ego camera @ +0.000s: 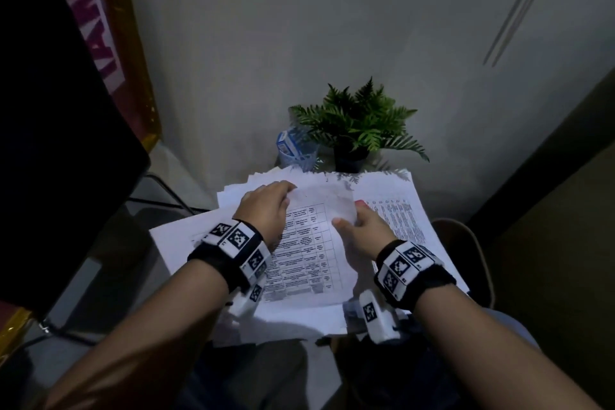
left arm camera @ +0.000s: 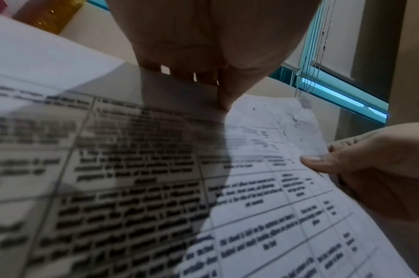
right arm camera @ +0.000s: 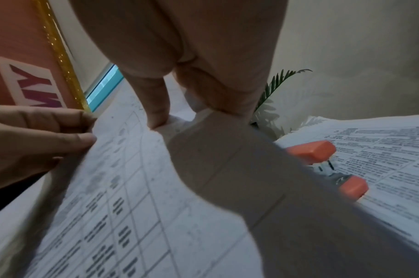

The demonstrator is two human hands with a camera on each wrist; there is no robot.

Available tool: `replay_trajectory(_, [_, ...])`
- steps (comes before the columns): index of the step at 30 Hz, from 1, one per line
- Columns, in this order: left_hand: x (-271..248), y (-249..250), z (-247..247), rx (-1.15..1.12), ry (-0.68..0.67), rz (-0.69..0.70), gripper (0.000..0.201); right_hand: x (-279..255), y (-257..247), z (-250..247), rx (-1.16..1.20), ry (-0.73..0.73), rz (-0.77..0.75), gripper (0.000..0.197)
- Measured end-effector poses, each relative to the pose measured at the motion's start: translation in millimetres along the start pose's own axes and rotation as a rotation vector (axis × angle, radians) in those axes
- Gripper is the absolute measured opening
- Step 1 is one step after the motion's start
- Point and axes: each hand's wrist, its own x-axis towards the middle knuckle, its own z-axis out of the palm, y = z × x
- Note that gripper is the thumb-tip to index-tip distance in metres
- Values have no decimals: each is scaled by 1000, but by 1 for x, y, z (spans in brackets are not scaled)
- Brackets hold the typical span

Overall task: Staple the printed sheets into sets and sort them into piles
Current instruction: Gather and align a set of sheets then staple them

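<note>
Sheets (ego camera: 312, 250) pinched at top corners by left hand (ego camera: 266, 210) and right hand (ego camera: 361, 226), hands apart; stapler (right arm camera: 327, 167) lying beside, on right pile (ego camera: 399, 210).

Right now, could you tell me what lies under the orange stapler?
The orange stapler rests on a printed pile at the right. The raised sheet, pinched by the left hand and right hand, hides its near end and whatever lies beneath there.

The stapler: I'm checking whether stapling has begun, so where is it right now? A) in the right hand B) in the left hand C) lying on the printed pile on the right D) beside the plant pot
C: the orange stapler lies on the right-hand printed pile, while both hands grip the sheet.
</note>
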Motion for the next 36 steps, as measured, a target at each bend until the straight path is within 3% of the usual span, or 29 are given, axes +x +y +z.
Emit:
replay_trajectory(3, [7,-7,8,-18,-57,-15,35,15,5,-12,60,-66,15,23])
replay_trajectory(6, [11,-12,16,-12,-81,-6,40,34,11,-27,194,132,64,31])
replay_trajectory(8, [12,-15,21,-9,-98,-6,43,50,20,-33,-11,302,120,36])
replay_trajectory(11, [12,-19,29,-44,-99,-10,44,73,39,-33,-456,227,251,68])
replay_trajectory(15, [10,-25,34,-141,-43,10,45,90,60,-24,-603,102,309,52])
replay_trajectory(19, [8,-27,34,-181,-8,69,41,95,67,-16,-547,175,376,51])
replay_trajectory(21, [7,-26,33,-188,5,78,41,90,61,-20,-400,204,394,53])
replay_trajectory(24, [4,-22,30,-186,3,90,42,78,45,-37,31,250,274,49])
replay_trajectory(26, [1,-17,27,-177,-4,98,42,63,24,-46,375,319,137,49])
replay_trajectory(28, [-3,-10,22,-151,-10,110,42,46,-3,-50,560,354,-20,51])
replay_trajectory(31, [-10,1,15,-120,-11,125,44,24,-44,-48,580,335,-207,37])
replay_trajectory(33, [-15,7,10,-111,-7,138,45,18,-60,-39,526,397,-272,34])
replay_trajectory(36, [-21,15,4,-91,1,156,46,16,-65,-18,378,501,-287,45])
